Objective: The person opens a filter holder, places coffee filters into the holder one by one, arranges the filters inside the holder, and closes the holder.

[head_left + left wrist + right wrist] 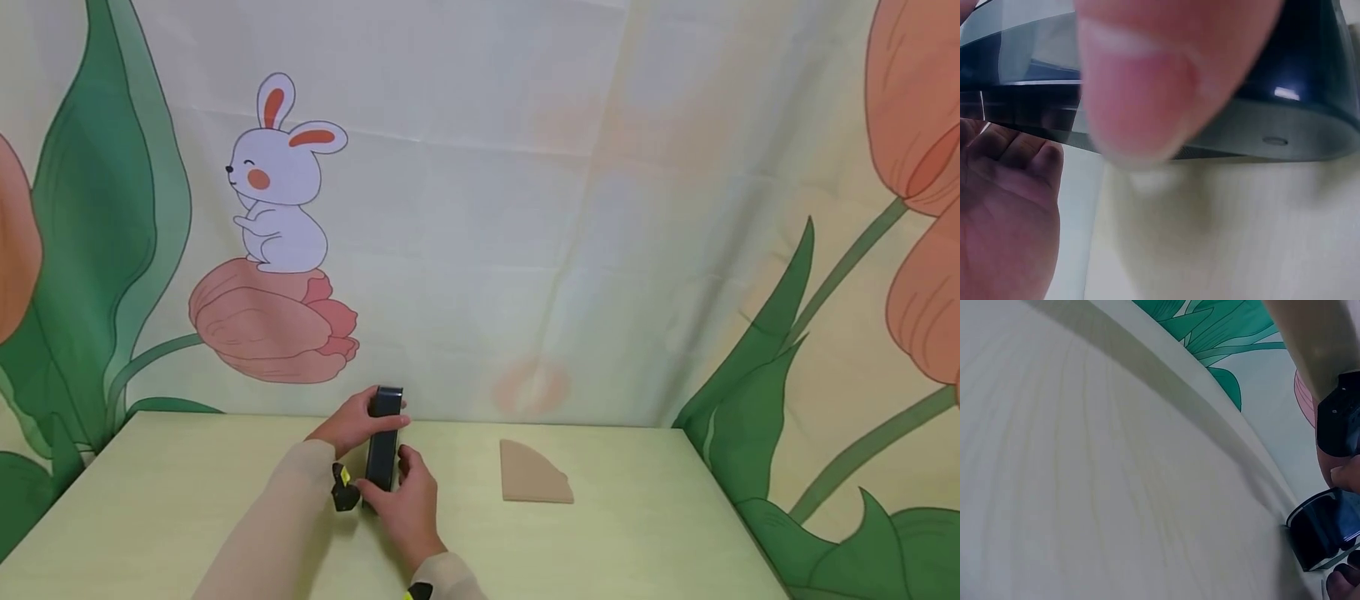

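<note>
A long, narrow black box-like object [383, 450] with a glossy surface is held in both hands above the pale table. My left hand [358, 423] grips its far end, thumb across the near face and fingers behind. Lower down, my right hand [411, 504] holds the near end between thumb and fingers. In the left wrist view, the left thumb [1147, 87] covers part of the glossy object [1310, 81], which has a small oval mark on its edge. One dark end of the object [1319, 534] shows in the right wrist view. Its exact kind is unclear.
A flat tan quarter-circle piece [534, 473] lies on the table [637, 533] to the right of the hands. Behind the table hangs a printed cloth [465, 250] with a rabbit and tulips. A black wrist camera [345, 487] sits on the left wrist.
</note>
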A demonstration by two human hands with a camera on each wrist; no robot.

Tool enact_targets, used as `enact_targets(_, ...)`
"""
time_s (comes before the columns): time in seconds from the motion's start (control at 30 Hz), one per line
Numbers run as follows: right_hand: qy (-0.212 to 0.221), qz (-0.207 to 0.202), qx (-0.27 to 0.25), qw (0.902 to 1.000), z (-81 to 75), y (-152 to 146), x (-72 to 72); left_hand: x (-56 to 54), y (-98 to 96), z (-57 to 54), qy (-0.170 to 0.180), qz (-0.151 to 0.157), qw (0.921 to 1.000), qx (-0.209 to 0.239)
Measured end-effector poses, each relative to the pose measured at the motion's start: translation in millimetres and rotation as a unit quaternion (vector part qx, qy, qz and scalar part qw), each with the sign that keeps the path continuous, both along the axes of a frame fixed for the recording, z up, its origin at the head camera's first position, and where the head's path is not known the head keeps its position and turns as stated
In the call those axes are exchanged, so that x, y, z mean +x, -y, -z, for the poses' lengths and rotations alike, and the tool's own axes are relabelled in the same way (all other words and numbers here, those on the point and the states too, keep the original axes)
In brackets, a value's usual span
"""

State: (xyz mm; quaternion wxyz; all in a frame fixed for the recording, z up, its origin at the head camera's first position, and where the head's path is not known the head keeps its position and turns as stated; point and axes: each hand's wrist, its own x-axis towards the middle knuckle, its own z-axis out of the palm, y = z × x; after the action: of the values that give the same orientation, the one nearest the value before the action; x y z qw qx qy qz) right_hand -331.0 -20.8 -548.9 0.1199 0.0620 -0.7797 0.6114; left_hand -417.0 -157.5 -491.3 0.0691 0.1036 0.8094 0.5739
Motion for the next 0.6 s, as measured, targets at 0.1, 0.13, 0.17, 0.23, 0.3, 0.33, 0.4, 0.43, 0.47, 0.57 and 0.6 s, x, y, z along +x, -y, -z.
enact_targets(0.1, 0.009, -0.005, -0.008, 0.9999, -2.3, -0.4, 0.6, 0.0, -0.4, -1.4, 0.005, 0.008, 0.9999, 0.010)
enact_targets(0.13, 0.012, -0.008, -0.009, 0.9998, -2.9, -0.3, 0.6, 0.3, -0.2, -2.2, 0.005, 0.010, 0.9999, 0.011)
enact_targets(0.17, 0.017, -0.011, -0.013, 0.9997, -3.6, -0.1, 0.6, 0.6, 0.1, -2.9, 0.004, 0.013, 0.9998, 0.012)
enact_targets(0.23, 0.025, -0.017, -0.016, 0.9994, -4.1, 0.7, 0.1, 1.0, 0.7, -3.7, 0.003, 0.010, 0.9998, 0.016)
enact_targets(0.3, 0.027, -0.019, -0.016, 0.9993, -4.2, 1.4, -0.3, 1.3, 1.3, -4.1, 0.001, 0.008, 0.9998, 0.019)
enact_targets(0.33, 0.027, -0.019, -0.016, 0.9993, -4.3, 1.8, -0.6, 1.4, 1.6, -4.1, -0.001, 0.008, 0.9998, 0.019)
enact_targets(0.4, 0.028, -0.016, -0.009, 0.9994, -4.5, 2.4, -0.7, 1.3, 2.0, -3.6, -0.004, 0.005, 0.9999, 0.015)
enact_targets(0.43, 0.029, -0.013, -0.005, 0.9995, -5.0, 2.4, -0.5, 1.1, 2.2, -3.2, -0.005, 0.004, 0.9999, 0.012)
enact_targets(0.47, 0.030, -0.010, 0.000, 0.9995, -5.4, 2.4, -0.3, 0.9, 2.3, -2.6, -0.003, 0.001, 0.9999, 0.012)
enact_targets(0.57, 0.031, -0.002, 0.019, 0.9993, -6.6, 1.6, 0.4, -0.3, 2.9, 0.1, 0.002, 0.000, 0.9999, 0.012)
enact_targets(0.6, 0.030, -0.001, 0.024, 0.9993, -6.9, 1.2, 0.7, -0.6, 3.1, 1.0, 0.003, -0.001, 0.9999, 0.013)
